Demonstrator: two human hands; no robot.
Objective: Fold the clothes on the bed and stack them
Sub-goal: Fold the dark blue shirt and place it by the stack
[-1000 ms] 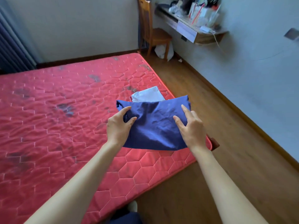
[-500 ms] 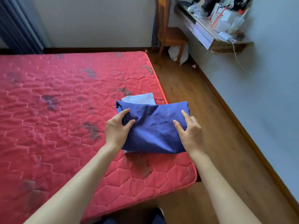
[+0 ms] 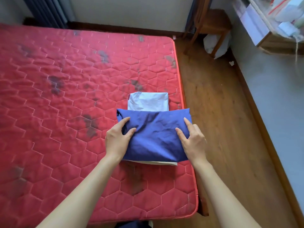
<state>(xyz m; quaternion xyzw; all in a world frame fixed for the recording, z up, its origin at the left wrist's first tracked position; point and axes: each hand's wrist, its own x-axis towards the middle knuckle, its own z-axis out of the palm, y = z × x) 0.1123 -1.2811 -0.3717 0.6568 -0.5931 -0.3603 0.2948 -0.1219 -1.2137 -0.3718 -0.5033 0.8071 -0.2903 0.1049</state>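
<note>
- Head view: the left hand (image 3: 117, 140) and right hand (image 3: 192, 140) each pinch a side of the folded blue garment (image 3: 154, 137), holding it over the folded white garment (image 3: 148, 102) near the bed (image 3: 65, 96) edge.
- Risk, as I judge it: the blue piece overhangs toward the floor and could slide off.
- No readable writing.

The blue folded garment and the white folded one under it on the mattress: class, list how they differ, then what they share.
1. The blue garment lies on top; the white garment lies beneath, showing beyond it.
2. The left hand and right hand hold the blue garment's sides; neither touches the white garment.
3. The blue garment is wider than the white.
Both are folded, on the red mattress.
</note>
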